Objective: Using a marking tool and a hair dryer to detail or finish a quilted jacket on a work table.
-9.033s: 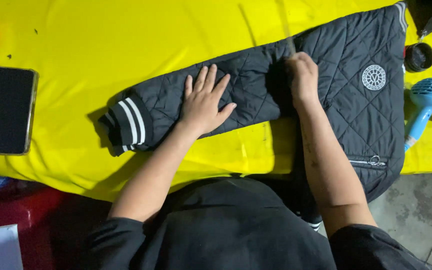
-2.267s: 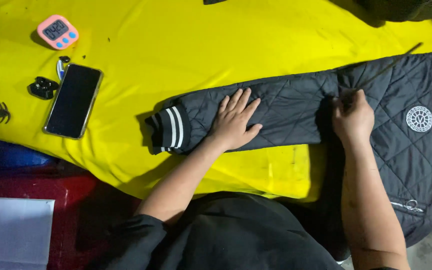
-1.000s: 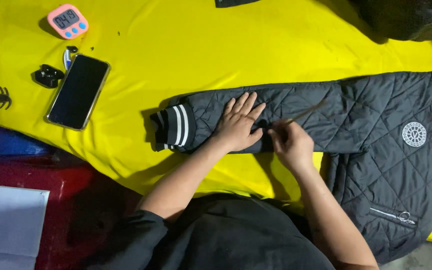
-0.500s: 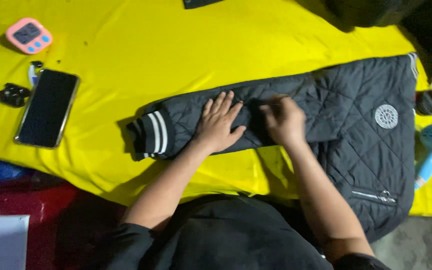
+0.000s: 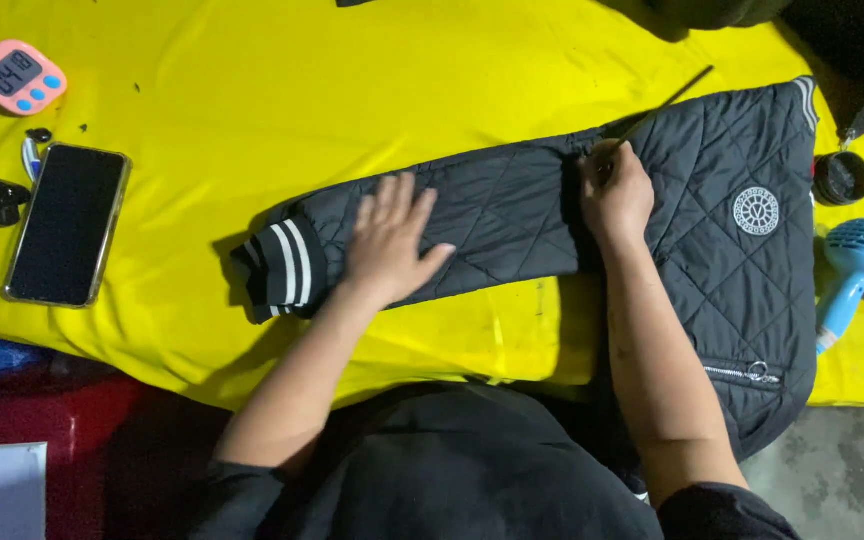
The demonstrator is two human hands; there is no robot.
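black quilted jacket (image 5: 712,250) flat on yellow tabletop (image 5: 352,80), sleeve (image 5: 472,225) running left-right. left hand (image 5: 392,240) spread open, flat near striped cuff (image 5: 287,268); right hand (image 5: 617,195) closed around thin stick (image 5: 667,100) at the shoulder end.

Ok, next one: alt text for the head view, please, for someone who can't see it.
A person's left hand lies flat on the sleeve of a black quilted jacket spread on a yellow cloth, while the right hand grips a thin dark stick near the shoulder seam. A phone, pink timer and blue hair dryer lie around it.
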